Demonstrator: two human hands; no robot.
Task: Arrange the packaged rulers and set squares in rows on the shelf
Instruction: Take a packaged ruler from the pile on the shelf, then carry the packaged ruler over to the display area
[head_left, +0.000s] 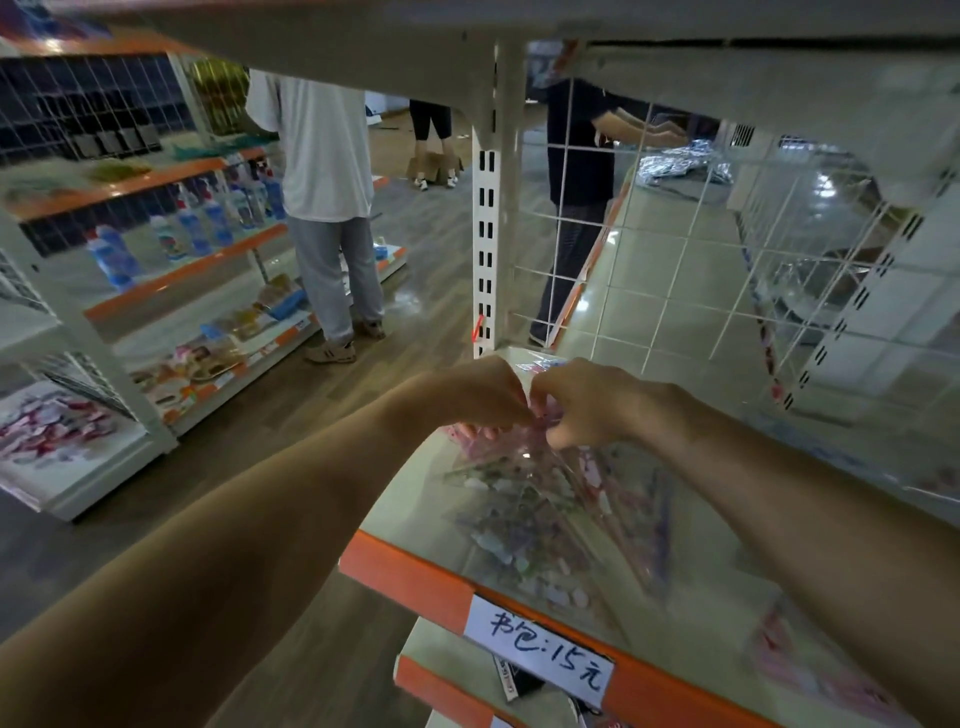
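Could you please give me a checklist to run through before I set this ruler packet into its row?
1. Grip: left hand and right hand both pinch the ruler packet at its far end: ok.
2. Packet lies on the shelf: ok.
3. Packet straight with the orange front edge: cannot tell, blurred.
4. Bare shelf space to the right of the hands: ok.
5. Gap to the pink packet at right: cannot tell.

The packets (545, 509) lie on the shelf (410, 499), near its left end. The left hand (467, 395) and right hand (587, 405) meet at the packets' rear end. A wire grid (675, 291) stands behind the shelf. A label (540, 649) sits on its front edge.
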